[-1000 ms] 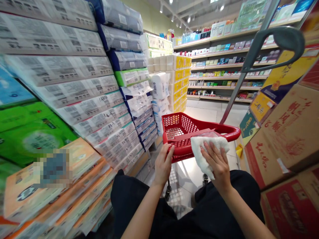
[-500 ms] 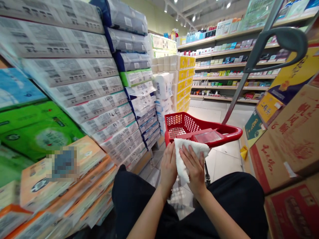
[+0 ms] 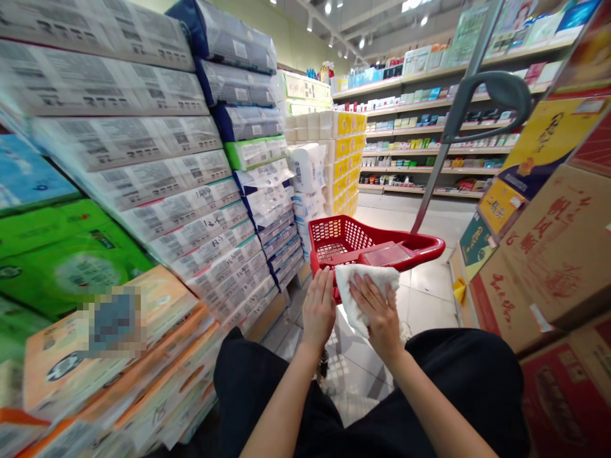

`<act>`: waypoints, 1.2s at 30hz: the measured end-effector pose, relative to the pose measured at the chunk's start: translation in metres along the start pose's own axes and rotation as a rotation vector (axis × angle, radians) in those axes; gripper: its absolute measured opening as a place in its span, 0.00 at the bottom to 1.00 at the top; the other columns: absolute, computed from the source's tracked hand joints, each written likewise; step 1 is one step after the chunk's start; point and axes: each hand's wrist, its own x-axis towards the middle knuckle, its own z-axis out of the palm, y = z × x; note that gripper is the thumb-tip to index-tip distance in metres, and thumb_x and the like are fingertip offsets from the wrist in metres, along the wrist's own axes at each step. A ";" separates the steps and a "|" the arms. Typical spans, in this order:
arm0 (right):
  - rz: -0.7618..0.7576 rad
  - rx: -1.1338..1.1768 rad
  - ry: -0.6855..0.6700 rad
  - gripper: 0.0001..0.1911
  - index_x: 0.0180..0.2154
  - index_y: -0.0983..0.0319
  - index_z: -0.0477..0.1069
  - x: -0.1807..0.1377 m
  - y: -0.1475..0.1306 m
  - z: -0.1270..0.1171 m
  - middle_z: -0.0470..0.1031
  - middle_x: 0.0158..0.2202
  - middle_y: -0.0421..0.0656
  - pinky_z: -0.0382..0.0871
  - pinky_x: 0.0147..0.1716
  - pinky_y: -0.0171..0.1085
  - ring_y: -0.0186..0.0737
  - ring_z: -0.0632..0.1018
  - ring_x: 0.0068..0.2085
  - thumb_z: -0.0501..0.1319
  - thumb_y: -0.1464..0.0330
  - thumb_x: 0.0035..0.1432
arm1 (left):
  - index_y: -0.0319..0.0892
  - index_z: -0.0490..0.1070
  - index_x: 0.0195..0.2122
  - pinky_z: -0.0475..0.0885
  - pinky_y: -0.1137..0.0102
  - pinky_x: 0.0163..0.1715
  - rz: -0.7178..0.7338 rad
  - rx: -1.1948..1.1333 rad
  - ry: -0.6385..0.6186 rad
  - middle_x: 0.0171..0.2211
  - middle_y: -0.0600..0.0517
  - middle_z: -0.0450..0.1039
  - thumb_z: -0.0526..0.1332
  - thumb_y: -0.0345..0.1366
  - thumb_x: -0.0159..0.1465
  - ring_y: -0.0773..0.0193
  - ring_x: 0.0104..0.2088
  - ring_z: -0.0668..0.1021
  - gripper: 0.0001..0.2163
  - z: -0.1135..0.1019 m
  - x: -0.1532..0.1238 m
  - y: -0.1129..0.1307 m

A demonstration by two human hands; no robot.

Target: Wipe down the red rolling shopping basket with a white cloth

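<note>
A red rolling shopping basket (image 3: pixel 344 256) with perforated sides stands on the floor in front of my knees. My left hand (image 3: pixel 319 312) lies against its near side, fingers stretched out and close together, with no object visible in it. To the right, my right hand (image 3: pixel 380 315) is spread over a white cloth (image 3: pixel 351 287), pressing it on the near side of the basket, below the rim. Part of that side is hidden by the cloth and both hands. The basket's grey pull handle (image 3: pixel 453 114) rises up and to the right.
Tall stacks of wrapped paper packs (image 3: pixel 157 140) line my left, with orange packs (image 3: pixel 157 305) close by my leg. Cardboard boxes (image 3: pixel 554 248) are piled on the right. Stocked shelves (image 3: pixel 429 127) run along the back, beyond the tiled floor (image 3: pixel 429 289).
My right hand has shifted slightly right with the cloth, apart from my left hand now. The basket and its pull handle appear further left as the view has turned a little.
</note>
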 end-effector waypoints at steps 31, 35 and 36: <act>0.157 -0.013 0.182 0.28 0.67 0.56 0.56 0.020 0.045 0.000 0.64 0.65 0.46 0.49 0.66 0.55 0.48 0.62 0.67 0.50 0.70 0.67 | 0.37 0.47 0.69 0.62 0.55 0.65 -0.043 0.033 0.033 0.65 0.40 0.61 0.51 0.23 0.66 0.55 0.69 0.57 0.30 0.018 0.004 0.010; 0.178 0.048 0.170 0.29 0.67 0.55 0.55 0.023 0.011 0.012 0.64 0.65 0.45 0.50 0.66 0.55 0.48 0.61 0.68 0.49 0.71 0.67 | 0.36 0.46 0.70 0.64 0.56 0.64 -0.054 0.041 0.080 0.65 0.39 0.62 0.51 0.24 0.66 0.55 0.69 0.58 0.30 0.021 0.003 0.013; 0.149 0.072 0.147 0.29 0.68 0.55 0.54 0.023 0.002 0.016 0.65 0.65 0.45 0.50 0.66 0.54 0.48 0.61 0.68 0.49 0.71 0.67 | 0.36 0.46 0.70 0.64 0.56 0.63 -0.055 0.049 0.092 0.64 0.39 0.63 0.52 0.26 0.67 0.54 0.69 0.58 0.30 0.022 0.002 0.013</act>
